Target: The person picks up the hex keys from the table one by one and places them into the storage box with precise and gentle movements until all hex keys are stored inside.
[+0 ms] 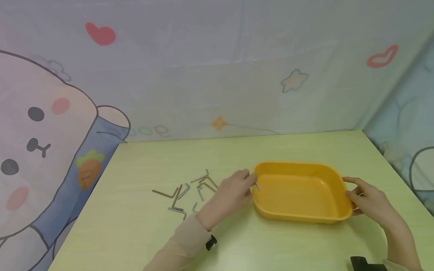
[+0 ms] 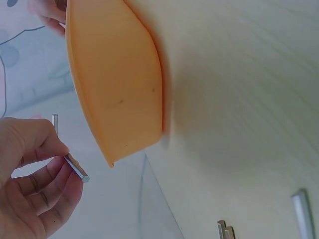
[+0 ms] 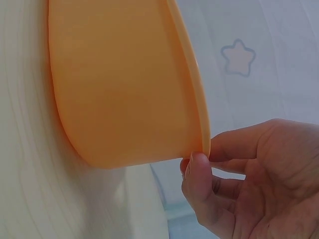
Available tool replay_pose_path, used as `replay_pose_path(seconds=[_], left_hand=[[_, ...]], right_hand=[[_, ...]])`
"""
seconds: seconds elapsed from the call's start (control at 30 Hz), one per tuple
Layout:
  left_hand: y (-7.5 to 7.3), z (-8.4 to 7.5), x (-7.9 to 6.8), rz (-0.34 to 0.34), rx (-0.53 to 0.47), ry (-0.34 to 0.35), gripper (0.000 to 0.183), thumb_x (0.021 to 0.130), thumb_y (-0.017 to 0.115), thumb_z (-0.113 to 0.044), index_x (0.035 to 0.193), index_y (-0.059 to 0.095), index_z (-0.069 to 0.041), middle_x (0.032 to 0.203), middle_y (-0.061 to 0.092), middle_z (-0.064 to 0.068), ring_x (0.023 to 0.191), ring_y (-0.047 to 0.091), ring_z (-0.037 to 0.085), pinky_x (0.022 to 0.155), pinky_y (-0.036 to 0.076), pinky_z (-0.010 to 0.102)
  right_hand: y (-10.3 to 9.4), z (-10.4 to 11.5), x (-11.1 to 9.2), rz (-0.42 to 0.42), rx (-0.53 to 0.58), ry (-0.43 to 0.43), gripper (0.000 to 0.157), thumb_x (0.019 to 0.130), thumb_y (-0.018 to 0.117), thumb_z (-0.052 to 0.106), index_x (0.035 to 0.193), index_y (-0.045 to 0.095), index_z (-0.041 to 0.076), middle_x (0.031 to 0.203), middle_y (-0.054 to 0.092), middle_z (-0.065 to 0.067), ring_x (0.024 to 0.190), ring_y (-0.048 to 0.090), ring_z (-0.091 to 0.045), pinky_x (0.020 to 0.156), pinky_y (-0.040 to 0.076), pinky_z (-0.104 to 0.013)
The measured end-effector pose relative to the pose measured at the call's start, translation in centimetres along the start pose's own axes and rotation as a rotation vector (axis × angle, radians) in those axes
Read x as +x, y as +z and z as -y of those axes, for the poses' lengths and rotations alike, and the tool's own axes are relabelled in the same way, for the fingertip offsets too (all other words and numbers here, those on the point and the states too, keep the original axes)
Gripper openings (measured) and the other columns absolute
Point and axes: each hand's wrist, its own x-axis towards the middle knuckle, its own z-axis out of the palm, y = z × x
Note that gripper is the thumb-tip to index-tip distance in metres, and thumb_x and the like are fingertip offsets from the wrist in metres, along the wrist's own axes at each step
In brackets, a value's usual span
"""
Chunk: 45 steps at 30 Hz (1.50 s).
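One yellow tray (image 1: 298, 195), smooth-walled and round-cornered with its glossy floor in view, stands on the pale table (image 1: 115, 233); the right hand (image 1: 371, 201) pinches its right rim. At its left rim, the left hand (image 1: 234, 192) pinches a silver hex key (image 2: 76, 168), fingers hiding its middle. More L-shaped metal keys (image 1: 162, 194), silver and brassy, lie scattered leftward, some partly covered by the left arm (image 1: 188, 237).

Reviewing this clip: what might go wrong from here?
The left hand pinches a thin hex key near the tray, so it could slip and land outside. The right hand holds the tray's rim at one end; a tug might shift it. Other hex keys lie jumbled, some crossing, so lifting one may drag another.
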Motion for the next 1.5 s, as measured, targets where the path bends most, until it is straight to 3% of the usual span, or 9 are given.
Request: replay_pose_path(seconds=[0.3,0.53,0.77,0.97,1.13,1.33,1.5], left_hand=[[0.2,0.0,1.3,0.073,0.070,0.053,0.028,0.082,0.061,-0.002,0.106,0.056,-0.016,0.082,0.047,-0.003,0.071,0.041,0.010,0.049,0.025,0.014],[0.5,-0.3,2.4,0.126,0.175,0.170,0.037,0.085,0.065,-0.009,0.121,0.057,-0.017,0.090,0.053,-0.002,0.076,0.046,0.011,0.052,0.031,0.014],[0.8,-0.4,3.4,0.128,0.184,0.292,0.034,0.086,0.058,-0.001,0.116,0.057,-0.017,0.084,0.053,-0.002,0.066,0.038,0.009,0.049,0.023,0.015],[0.9,-0.8,4.9,0.223,0.222,0.338,0.033,0.089,0.054,-0.003,0.117,0.057,-0.018,0.088,0.055,-0.003,0.066,0.035,0.008,0.049,0.020,0.016],[1.4,-0.9,6.3,0.318,0.193,0.381,0.028,0.090,0.051,-0.002,0.112,0.055,-0.019,0.088,0.050,-0.004,0.071,0.038,0.009,0.053,0.022,0.017],[2.5,-1.0,7.4,0.366,0.203,0.465,0.025,0.092,0.049,-0.003,0.111,0.053,-0.018,0.089,0.048,-0.004,0.074,0.037,0.009,0.056,0.023,0.017],[3.0,-1.1,7.8,0.406,0.211,0.474,0.024,0.094,0.049,-0.005,0.114,0.052,-0.018,0.092,0.050,-0.004,0.075,0.039,0.009,0.054,0.023,0.016]], right_hand=[[-0.1,0.2,0.1,-0.009,-0.014,0.000,0.049,0.101,0.043,0.014,0.143,0.030,-0.009,0.093,0.058,-0.017,0.067,0.059,-0.007,0.058,0.057,-0.025],[0.0,0.3,0.1,-0.009,-0.025,0.005,0.049,0.102,0.043,0.013,0.143,0.029,-0.010,0.092,0.057,-0.016,0.067,0.058,-0.006,0.058,0.056,-0.024],[0.1,0.4,0.1,0.000,-0.016,0.002,0.050,0.101,0.043,0.015,0.144,0.029,-0.008,0.093,0.058,-0.016,0.067,0.058,-0.007,0.059,0.057,-0.025],[0.1,0.0,0.1,0.001,-0.019,-0.002,0.050,0.101,0.043,0.015,0.143,0.029,-0.008,0.094,0.058,-0.017,0.067,0.058,-0.008,0.059,0.057,-0.025],[0.0,0.0,0.2,0.001,-0.021,-0.005,0.049,0.101,0.043,0.013,0.143,0.029,-0.008,0.093,0.058,-0.016,0.068,0.058,-0.008,0.059,0.057,-0.025],[0.1,0.1,0.2,0.002,-0.020,-0.010,0.049,0.101,0.043,0.014,0.143,0.030,-0.008,0.093,0.058,-0.016,0.067,0.058,-0.008,0.058,0.057,-0.025],[0.1,0.1,0.1,0.004,-0.023,-0.005,0.049,0.101,0.043,0.013,0.143,0.029,-0.008,0.094,0.058,-0.017,0.068,0.058,-0.008,0.059,0.057,-0.025]])
